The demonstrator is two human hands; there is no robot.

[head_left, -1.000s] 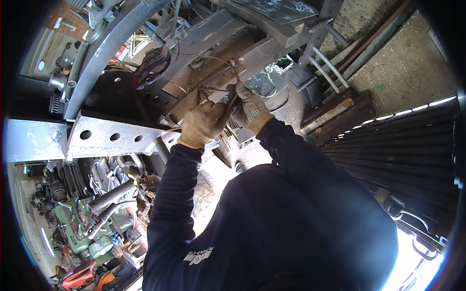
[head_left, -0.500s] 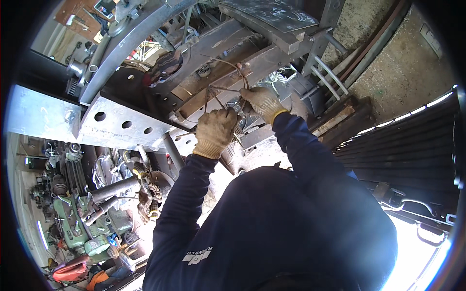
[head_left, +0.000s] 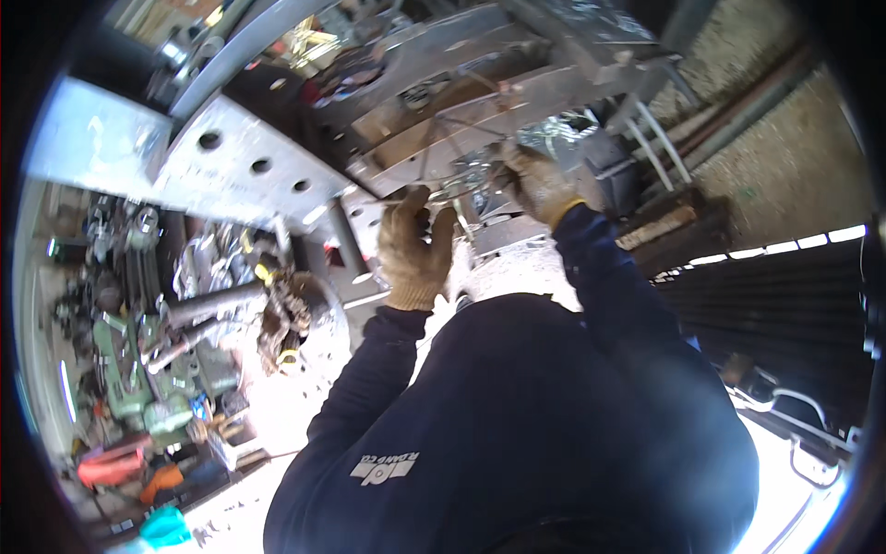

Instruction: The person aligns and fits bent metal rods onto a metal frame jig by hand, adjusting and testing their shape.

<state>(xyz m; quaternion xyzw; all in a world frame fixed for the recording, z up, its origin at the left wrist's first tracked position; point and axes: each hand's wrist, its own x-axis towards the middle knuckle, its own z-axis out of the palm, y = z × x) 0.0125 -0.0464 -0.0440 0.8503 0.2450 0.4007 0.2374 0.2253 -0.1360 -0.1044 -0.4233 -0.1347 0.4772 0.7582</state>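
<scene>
Both gloved hands, left hand and right hand, are gripping thin wire between them, tightening it against the steel frame; next needing a firm twist.

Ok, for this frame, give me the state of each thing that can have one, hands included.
left hand: gloved, fingers curled shut around thin wire
right hand: gloved, closed on the shiny metal part
thin wire: pulled taut in straight runs across the beams
shiny metal part: held against the frame
perforated steel plate: holes empty, no bolts in
</scene>
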